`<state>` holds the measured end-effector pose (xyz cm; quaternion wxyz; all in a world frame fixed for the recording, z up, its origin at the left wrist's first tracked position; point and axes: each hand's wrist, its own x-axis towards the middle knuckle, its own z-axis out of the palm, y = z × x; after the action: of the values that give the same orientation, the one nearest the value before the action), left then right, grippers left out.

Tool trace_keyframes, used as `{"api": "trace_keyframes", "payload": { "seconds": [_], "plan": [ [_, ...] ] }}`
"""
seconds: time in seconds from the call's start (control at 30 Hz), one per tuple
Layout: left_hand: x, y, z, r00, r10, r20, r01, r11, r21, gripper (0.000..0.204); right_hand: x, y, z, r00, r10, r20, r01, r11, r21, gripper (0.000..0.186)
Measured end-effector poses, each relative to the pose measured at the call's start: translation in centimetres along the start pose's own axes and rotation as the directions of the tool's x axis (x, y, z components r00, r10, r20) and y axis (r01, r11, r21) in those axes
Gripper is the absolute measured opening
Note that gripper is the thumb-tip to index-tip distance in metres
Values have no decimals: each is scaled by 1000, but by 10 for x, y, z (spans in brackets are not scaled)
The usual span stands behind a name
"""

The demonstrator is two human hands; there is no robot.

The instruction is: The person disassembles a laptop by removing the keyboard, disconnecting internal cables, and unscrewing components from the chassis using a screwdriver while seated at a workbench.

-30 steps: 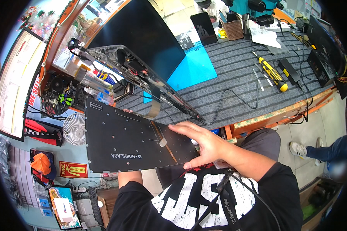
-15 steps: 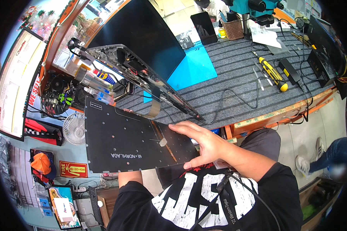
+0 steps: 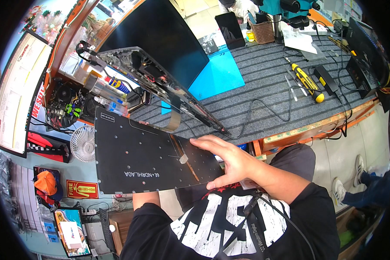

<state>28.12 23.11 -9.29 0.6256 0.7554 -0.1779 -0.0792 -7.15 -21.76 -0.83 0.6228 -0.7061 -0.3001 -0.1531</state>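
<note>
My right hand (image 3: 229,160) grips the right part of a flat black panel (image 3: 130,154), thumb on its near edge and fingers over its face. The panel is tilted toward me, with small studs and a copper-coloured strip. My left forearm (image 3: 145,198) runs under it, and that hand is hidden behind it. Just beyond stands an opened device chassis (image 3: 151,78) with exposed internals, tilted up on the bench, with a ribbon cable (image 3: 174,119) hanging toward the panel. A large dark screen (image 3: 156,39) is behind the chassis, beside a blue mat (image 3: 219,73).
The ridged grey bench mat (image 3: 264,65) holds a yellow screwdriver (image 3: 307,83), a black adapter (image 3: 325,80), loose cables and a teal microscope (image 3: 290,11). A white fan (image 3: 82,144) and a monitor (image 3: 17,95) are at left. Another person's legs (image 3: 357,190) are at right.
The other person's feet and legs at the right have shifted down and a little toward the left. My hand and the panel have barely moved.
</note>
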Motion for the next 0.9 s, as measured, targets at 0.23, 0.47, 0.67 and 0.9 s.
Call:
{"api": "trace_keyframes", "payload": {
  "seconds": [0.23, 0.47, 0.67, 0.9],
  "plan": [
    [-1, 1, 5, 999, 29, -39, -29, 1000, 5, 40, 0, 1, 1, 1000, -12, -7, 12, 1000, -6, 122],
    [-2, 1, 13, 995, 61, -80, -60, 998, 9, 32, 0, 0, 1, 1000, -6, -9, 6, 1000, -10, 123],
    [-3, 7, 21, 984, 104, -147, -102, 994, 26, 26, 0, 1, 1, 1000, -10, -7, 10, 1000, 0, 121],
    [-15, 114, 77, 639, 559, -528, -347, 823, 450, 19, 2, 0, -1, 999, -51, -1, 51, 998, -24, 118]
  ]
}}
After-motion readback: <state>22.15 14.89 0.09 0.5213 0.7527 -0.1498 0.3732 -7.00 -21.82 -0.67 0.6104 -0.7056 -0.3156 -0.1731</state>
